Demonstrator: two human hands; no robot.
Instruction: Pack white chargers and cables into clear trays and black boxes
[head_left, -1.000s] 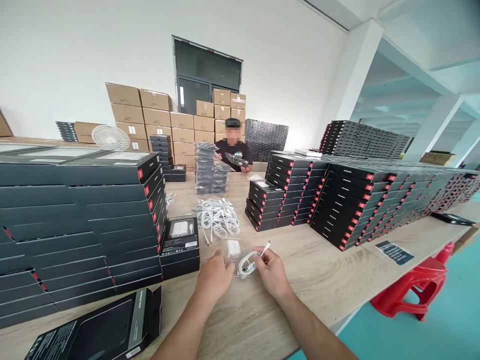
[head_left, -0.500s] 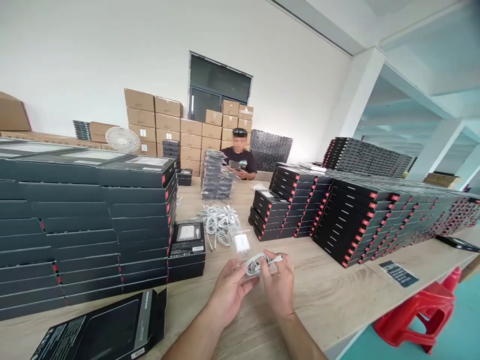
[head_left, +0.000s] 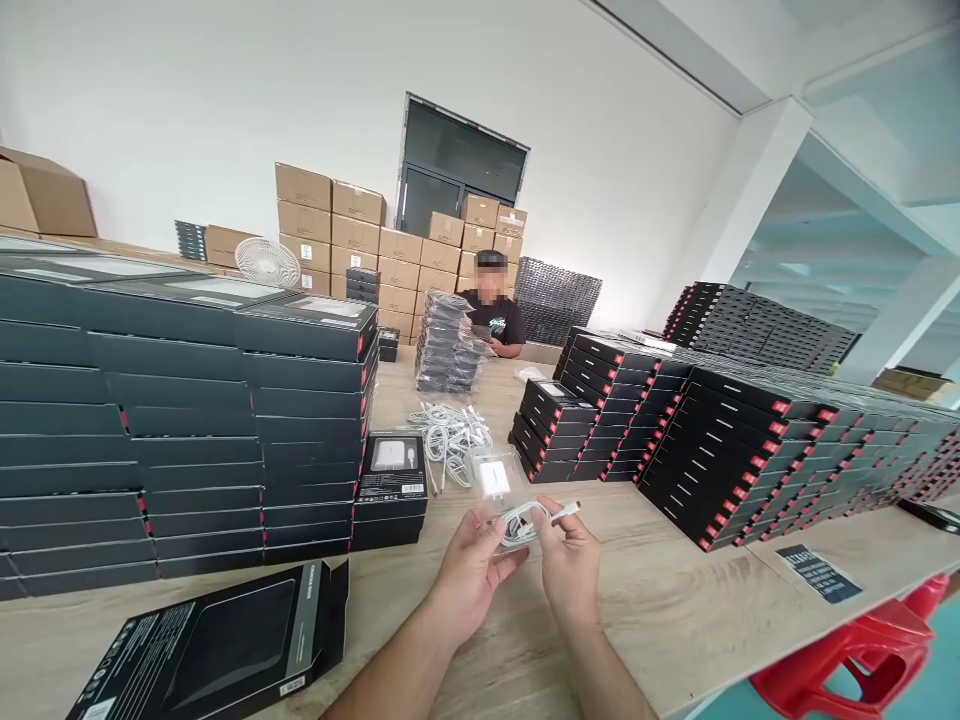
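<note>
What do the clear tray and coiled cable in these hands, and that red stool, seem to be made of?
Clear tray: probably thin, glossy plastic; it is see-through and catches bright highlights.
Coiled cable: apparently a smooth white plastic or rubbery jacket, judging by its even loops; which one is unclear.
Red stool: likely moulded plastic, given its shiny, uniform colour and rounded cut-out.

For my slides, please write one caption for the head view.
Left hand holds a clear plastic tray with a white plug adapter; right hand grips a coiled white cable.

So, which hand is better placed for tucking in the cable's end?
Probably the right hand: it pinches the white cable near the connector, while the left hand supports the clear tray.
</note>
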